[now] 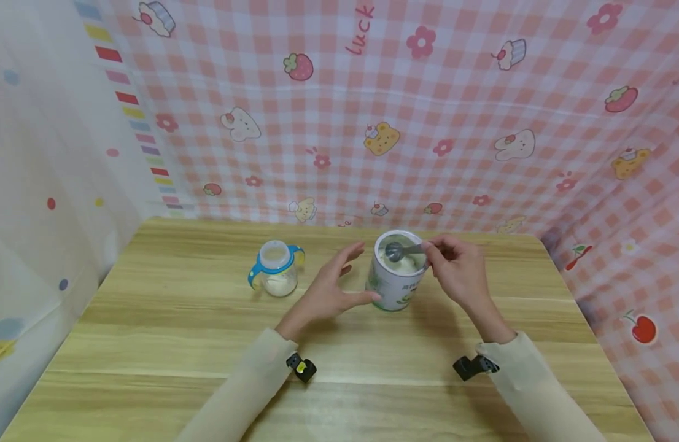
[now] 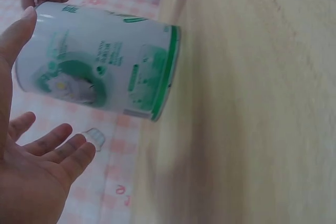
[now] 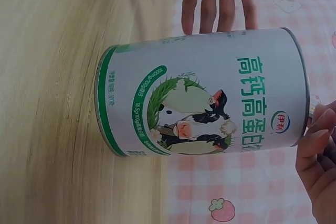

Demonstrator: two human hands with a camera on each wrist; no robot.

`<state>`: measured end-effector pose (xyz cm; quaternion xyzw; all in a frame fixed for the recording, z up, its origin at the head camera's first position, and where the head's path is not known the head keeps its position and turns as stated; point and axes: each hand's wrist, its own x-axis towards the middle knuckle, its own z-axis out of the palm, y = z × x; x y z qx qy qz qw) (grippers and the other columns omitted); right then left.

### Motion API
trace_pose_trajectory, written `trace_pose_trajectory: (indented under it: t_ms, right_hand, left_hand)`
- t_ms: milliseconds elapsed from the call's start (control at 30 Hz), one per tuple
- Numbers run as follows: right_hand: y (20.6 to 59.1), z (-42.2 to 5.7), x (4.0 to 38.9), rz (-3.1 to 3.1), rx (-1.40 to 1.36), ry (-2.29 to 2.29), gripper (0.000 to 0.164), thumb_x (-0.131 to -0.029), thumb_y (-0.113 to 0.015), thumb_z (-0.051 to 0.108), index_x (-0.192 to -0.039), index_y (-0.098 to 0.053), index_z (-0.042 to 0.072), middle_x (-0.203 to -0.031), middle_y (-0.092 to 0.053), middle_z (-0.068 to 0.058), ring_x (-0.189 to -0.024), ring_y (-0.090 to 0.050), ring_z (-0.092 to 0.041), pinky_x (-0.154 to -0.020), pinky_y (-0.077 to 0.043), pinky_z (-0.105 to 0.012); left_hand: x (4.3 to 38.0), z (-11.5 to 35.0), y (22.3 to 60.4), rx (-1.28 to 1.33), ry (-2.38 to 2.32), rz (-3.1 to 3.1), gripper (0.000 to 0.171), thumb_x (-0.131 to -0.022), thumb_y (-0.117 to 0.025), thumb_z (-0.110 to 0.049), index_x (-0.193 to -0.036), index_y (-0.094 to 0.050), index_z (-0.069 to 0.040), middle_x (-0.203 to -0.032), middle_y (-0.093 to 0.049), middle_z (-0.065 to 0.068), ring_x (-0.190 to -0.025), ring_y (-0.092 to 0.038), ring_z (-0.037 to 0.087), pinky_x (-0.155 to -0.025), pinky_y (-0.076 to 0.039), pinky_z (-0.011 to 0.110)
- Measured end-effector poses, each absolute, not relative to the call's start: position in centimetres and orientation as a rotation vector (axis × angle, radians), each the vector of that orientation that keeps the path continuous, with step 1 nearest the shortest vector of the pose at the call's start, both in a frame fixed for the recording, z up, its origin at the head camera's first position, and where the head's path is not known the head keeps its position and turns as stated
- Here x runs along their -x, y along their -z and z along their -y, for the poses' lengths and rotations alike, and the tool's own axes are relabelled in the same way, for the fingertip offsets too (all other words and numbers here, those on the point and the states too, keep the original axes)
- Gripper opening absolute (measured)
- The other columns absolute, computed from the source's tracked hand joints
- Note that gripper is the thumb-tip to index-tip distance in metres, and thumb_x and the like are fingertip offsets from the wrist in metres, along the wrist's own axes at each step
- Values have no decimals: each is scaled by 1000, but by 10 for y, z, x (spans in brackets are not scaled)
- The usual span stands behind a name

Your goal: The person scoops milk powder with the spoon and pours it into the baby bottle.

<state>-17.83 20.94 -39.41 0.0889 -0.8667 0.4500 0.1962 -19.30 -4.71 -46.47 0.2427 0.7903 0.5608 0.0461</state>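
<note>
A white and green milk powder can [image 1: 388, 283] stands uncovered on the table, pale powder [image 1: 409, 266] showing inside. My right hand [image 1: 460, 270] pinches the handle of a grey measuring spoon [image 1: 395, 252] at the can's right rim. The spoon's round bowl is over the powder, inside the mouth. To the left of the can, my left hand [image 1: 334, 288] is spread, its thumb at the lower side. In the left wrist view, this hand's fingers [image 2: 65, 148] are extended beside the can. The right wrist view shows a cow picture on the can [image 3: 199, 119], with the spoon mostly hidden.
Left of both hands stands a clear baby bottle [image 1: 280, 283] with blue handles and white powder at the bottom. The wooden table [image 1: 372, 380] meets a pink checked cloth [image 1: 339, 172] behind. Each wrist carries a small black camera.
</note>
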Motion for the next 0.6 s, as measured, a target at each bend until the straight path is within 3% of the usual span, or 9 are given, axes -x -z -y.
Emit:
trace_pose_trajectory:
  t_ms: [133,400,600]
  right_hand:
    - [396,-206,180,2382,-329,-1118,14,-96,-70,10,-84,-75,4,-65,-68,-7,-54,-55,-7,-47,-45,-16]
    - [397,-200,180,2366,-402,-958,12,-93,-71,7,-83,-74,4,-63,-67,-5,-52,-52,-9,-47,-41,-17]
    - [397,-197,183,2373,-437,-890,11,-93,-70,7,-83,-74,3,-63,-67,-5,-52,-53,-10,-47,-43,-20]
  left_hand:
    - [195,39,471,-754,-1717,-2379,101,-80,-90,-33,-161,-30,-22,-162,-41,5,-150,-40,26,-121,-41,47]
    - [202,27,480,-730,-1730,-2333,97,-81,-89,-35,-158,-30,-39,-159,-44,-1,-149,-41,22,-120,-42,47]
    - [207,20,483,-745,-1779,-2277,94,-82,-88,-33,-158,-33,-33,-153,-49,-3,-145,-45,18,-120,-43,45]
